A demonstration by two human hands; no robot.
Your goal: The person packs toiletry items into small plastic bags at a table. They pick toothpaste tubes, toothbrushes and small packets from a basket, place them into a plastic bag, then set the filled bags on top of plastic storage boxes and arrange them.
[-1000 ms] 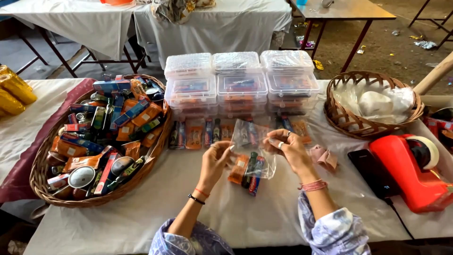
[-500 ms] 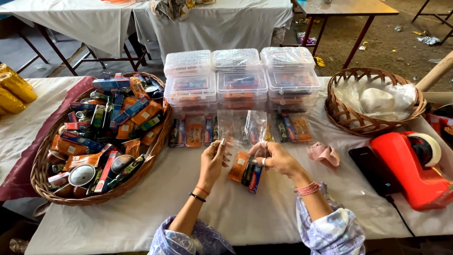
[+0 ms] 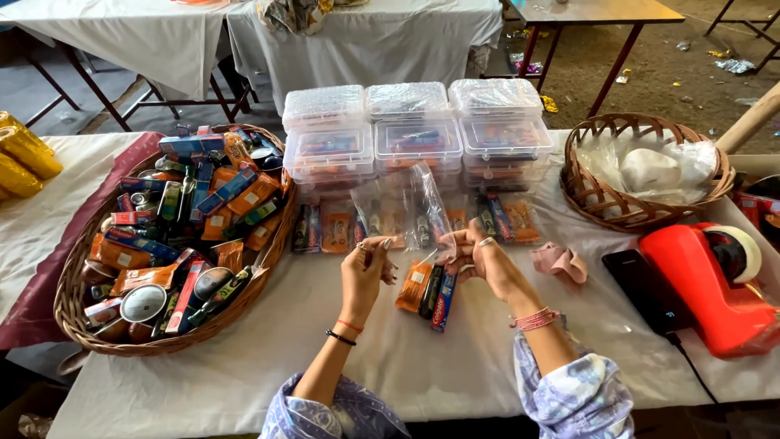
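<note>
**A:** Over the middle of the white-clothed table (image 3: 244, 374): a thin clear plastic bag (image 3: 406, 207), pinched along its near edge from both sides and standing up and away from the body. Left hand (image 3: 366, 272) at the left corner, right hand (image 3: 487, 260) at the right one. Fingers narrow on both, closed on the film.

**B:** Looks tugged apart at the corners, probably to spread the edge. Can't tell whether it's actually open though, way too see-through.

**A:** Directly under the hands, flat on the cloth: an orange sachet (image 3: 414, 284), a slim dark tube (image 3: 431, 290) and a long red-and-blue carton (image 3: 444, 301). Side by side, touching or nearly. Parked within easy reach, at a guess.

**B:** Same logic all round, seemingly. Big oval wicker basket (image 3: 162, 345) on the left, heaped with loose cartons, tins and tubes (image 3: 187, 211). Behind the bag, a row of small flat packets (image 3: 325, 228) laid out just in front of the stacked clear lidded plastic tubs (image 3: 414, 134). Spread by kind, so no digging needed.

**A:** Round wicker basket (image 3: 642, 215) on the right, full of crumpled clear bags (image 3: 650, 167), handy for the right hand. Pink fabric scrunchie (image 3: 559, 262) dropped just beside that wrist. Red tape dispenser (image 3: 707, 284) and black phone (image 3: 642, 284) further right, apart from the hands, out of the way.
</note>
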